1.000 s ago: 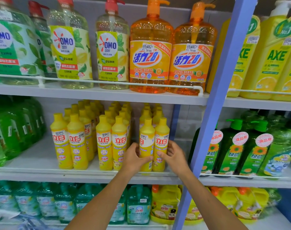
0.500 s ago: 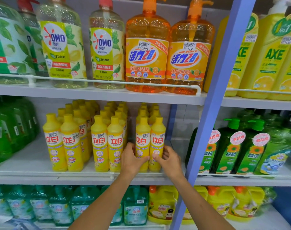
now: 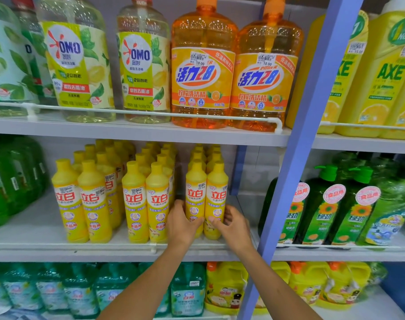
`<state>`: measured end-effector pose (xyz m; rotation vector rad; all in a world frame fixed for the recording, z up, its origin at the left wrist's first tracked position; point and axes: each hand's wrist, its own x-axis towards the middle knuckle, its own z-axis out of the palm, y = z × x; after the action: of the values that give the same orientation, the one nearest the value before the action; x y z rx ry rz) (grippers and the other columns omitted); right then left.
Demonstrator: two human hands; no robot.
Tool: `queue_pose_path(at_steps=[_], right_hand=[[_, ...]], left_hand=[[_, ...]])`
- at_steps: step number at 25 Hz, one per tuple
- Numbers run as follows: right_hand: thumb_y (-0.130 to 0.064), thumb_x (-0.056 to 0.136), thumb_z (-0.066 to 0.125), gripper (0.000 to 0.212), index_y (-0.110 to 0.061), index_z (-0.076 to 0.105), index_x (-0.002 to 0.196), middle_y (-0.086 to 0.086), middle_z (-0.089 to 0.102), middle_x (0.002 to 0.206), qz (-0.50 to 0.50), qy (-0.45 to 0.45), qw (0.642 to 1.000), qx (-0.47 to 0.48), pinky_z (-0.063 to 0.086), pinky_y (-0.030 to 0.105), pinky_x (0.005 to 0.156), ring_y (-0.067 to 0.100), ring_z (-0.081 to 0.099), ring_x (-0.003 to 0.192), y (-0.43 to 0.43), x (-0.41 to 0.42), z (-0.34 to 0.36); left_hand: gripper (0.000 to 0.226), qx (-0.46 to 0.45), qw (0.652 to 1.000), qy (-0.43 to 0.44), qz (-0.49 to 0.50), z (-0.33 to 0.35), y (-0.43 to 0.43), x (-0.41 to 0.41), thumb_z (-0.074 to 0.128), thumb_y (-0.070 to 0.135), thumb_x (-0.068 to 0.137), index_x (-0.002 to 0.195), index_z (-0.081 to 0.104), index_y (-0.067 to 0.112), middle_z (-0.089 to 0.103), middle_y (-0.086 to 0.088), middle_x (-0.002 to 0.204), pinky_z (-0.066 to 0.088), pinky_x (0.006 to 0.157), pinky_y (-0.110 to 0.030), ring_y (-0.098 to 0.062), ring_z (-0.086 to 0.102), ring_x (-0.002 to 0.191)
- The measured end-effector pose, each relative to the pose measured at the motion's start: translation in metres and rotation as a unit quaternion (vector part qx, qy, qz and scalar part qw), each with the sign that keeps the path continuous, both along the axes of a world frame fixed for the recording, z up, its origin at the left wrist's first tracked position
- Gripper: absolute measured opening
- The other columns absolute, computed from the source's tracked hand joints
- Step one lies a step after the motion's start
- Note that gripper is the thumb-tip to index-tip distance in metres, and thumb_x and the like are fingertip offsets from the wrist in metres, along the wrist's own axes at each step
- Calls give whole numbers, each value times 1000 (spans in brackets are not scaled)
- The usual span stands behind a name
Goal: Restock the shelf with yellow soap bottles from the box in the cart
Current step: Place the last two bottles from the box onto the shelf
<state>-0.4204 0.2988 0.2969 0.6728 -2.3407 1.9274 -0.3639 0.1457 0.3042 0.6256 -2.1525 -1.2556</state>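
Observation:
Rows of yellow soap bottles with red-and-white labels stand on the middle shelf [image 3: 35,248]. The two front bottles of the rightmost rows are a left one [image 3: 195,192] and a right one [image 3: 217,195]. My left hand [image 3: 181,224] curls round the lower part of the left bottle. My right hand [image 3: 231,225] holds the lower part of the right bottle, thumb on its front and fingers curled beside it. Both bottles stand upright on the shelf. The box and the cart are out of view.
A blue upright post [image 3: 296,169] rises just right of my right hand. Green pump bottles [image 3: 324,209] stand beyond it. Large orange bottles [image 3: 203,72] and clear bottles [image 3: 79,65] fill the upper shelf. Teal and yellow jugs [image 3: 224,287] sit below. A white rail [image 3: 104,244] edges the shelf front.
Both hands have slid lower on the two front right bottles, and these now stand a little nearer the neighbouring rows. The camera has come closer to the shelf.

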Motion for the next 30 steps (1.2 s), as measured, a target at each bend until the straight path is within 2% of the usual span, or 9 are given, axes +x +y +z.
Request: queue_pose_path(at_steps=[3,7,11,14,19,30], right_hand=[[-30,80,85,50,-34,59,122,-19,70,111,-4,14,1000,21,55,13,83,-7,67,103,1,-1,-1],[-32,76,87,51,-35,60,119,-23,69,107,-20,35,998,48,54,10,81,-9,67,99,-1,-2,-1],[-35,73,89,51,-31,65,117,-17,73,108,-60,45,996,57,57,16,83,-4,69,95,-11,-8,-2],[-35,73,89,54,-26,65,121,-15,72,110,-71,43,994,67,53,10,79,-2,69,94,-16,-11,-3],[-34,74,89,52,-27,65,120,-12,73,112,-80,39,993,76,59,27,88,3,70,97,-16,-14,-4],[-40,74,87,52,-26,68,120,-10,74,110,-94,57,989,100,61,33,89,5,70,96,-18,-14,-6]], left_hand=[[66,1,1000,-1,13,0,2,-4,92,36,63,116,57,19,71,-2,113,59,87,-46,-23,68,102],[61,39,999,30,4,-9,4,3,90,29,68,120,59,21,71,2,112,60,89,-43,-16,69,100],[51,43,998,38,25,-11,5,1,90,27,69,111,62,21,73,0,105,60,85,-45,-18,70,94],[50,37,998,35,40,-5,8,-2,91,28,69,108,62,19,73,-2,105,60,85,-44,-20,70,94],[48,36,998,26,49,-4,9,-5,90,28,69,105,61,17,73,-3,104,59,85,-42,-22,70,95],[50,11,999,-2,42,-2,10,-6,88,30,72,112,62,15,73,-4,110,58,89,-45,-24,69,100]])
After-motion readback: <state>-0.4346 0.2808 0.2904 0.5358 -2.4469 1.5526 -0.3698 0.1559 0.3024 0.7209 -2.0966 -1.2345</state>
